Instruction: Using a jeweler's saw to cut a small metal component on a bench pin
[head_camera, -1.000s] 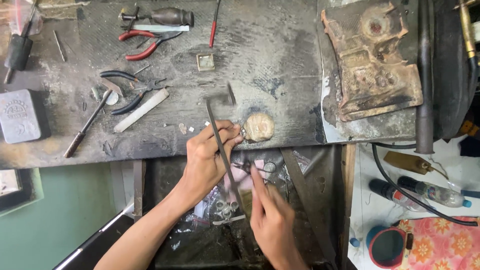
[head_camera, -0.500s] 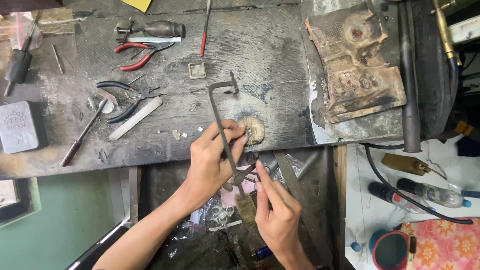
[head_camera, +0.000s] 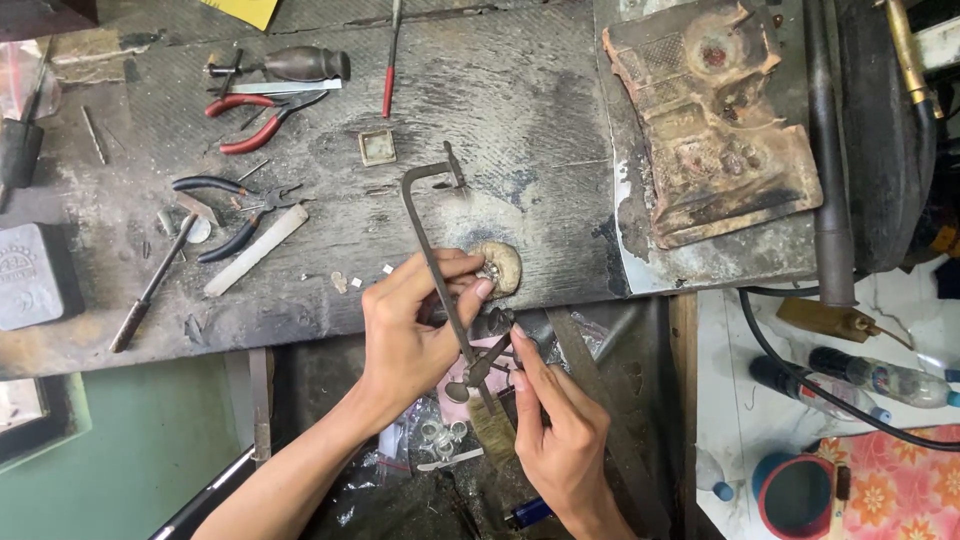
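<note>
Both hands (head_camera: 420, 330) now hold the saw frame (head_camera: 430, 235) raised higher.

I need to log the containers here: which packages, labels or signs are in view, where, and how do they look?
Grey embossed tin: far left of the bench, rectangular, raised emblem on top.
Yellow sheet: top edge of the bench, plain.
Clear plastic bottle: lower right on the white surface, lying on its side.
No screens or signs visible.
</note>
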